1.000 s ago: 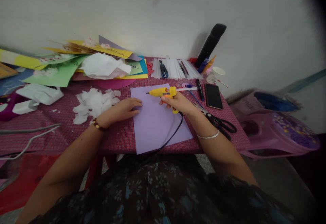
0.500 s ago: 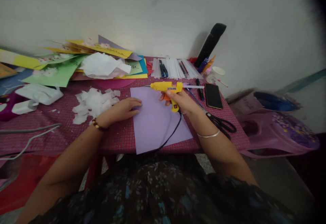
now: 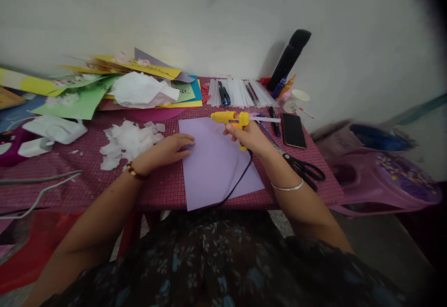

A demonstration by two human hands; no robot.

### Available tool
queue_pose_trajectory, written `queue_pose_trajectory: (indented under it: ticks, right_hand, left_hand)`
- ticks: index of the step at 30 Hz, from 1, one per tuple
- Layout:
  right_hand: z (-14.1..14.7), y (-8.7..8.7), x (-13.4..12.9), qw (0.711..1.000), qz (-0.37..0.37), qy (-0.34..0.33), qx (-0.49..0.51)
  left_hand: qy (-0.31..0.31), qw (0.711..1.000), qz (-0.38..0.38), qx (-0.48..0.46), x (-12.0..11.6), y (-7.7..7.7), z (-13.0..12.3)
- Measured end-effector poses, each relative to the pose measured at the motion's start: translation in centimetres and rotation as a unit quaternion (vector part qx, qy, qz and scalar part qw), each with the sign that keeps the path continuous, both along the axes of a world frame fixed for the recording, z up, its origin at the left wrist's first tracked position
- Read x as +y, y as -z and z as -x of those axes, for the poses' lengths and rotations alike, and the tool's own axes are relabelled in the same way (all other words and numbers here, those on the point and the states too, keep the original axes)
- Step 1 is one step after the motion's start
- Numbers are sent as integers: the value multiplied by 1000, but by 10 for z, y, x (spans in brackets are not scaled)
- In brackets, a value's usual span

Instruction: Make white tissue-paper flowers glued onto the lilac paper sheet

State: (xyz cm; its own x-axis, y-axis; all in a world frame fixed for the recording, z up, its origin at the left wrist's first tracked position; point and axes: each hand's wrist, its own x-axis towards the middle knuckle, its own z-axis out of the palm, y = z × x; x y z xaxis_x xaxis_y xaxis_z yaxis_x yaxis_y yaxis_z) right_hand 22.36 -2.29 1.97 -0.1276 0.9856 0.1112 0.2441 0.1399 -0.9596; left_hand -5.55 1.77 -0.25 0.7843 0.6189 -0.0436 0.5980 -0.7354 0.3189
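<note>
A yellow glue gun (image 3: 227, 117) with a clear glue stick in its back is held in my right hand (image 3: 248, 135), over the upper part of a purple paper sheet (image 3: 213, 167). Its nozzle points left, and a black cord runs down across the sheet. My left hand (image 3: 172, 148) rests with fingers loosely spread on the sheet's left edge, holding nothing. Left of that hand lies a heap of torn white paper pieces (image 3: 129, 141).
Behind are coloured cards (image 3: 80, 99), crumpled white paper (image 3: 139, 90), glue sticks (image 3: 239, 92) and a blue cutter (image 3: 224, 93). At right lie a phone (image 3: 293, 131) and black scissors (image 3: 303, 169). A pink stool (image 3: 370, 176) stands beyond the table (image 3: 164, 195).
My right hand and the glue gun have shifted slightly to the right, and the gun has turned a little. My left hand has stayed in place.
</note>
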Motion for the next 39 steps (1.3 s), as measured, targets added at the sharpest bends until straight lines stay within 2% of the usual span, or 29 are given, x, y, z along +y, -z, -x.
queue_pose_trajectory:
  ticks: [6,10,16,32,36,39]
  right_hand:
    - [5,5,2,1000,16,-7,9]
    - [10,6,1,999,38,-19,-22]
    - [16,13,0,998,33,-34,-37]
    - [17,12,1,1000,13,2,-25]
    - [16,10,1,999,-1,37,12]
    - [10,7,3,990,12,72,125]
  left_hand:
    - [-1,1000,-2,-3,1,2,1]
    - [-4,1000,-1,-1,0,1,1]
    - [-6,1000,8,-7,1,1,0]
    - [-9,1000,3,-8,2,2,2]
    - [-5,1000,5,-9,0,1,1]
    - [-10,1000,9,-9,-1,-1,0]
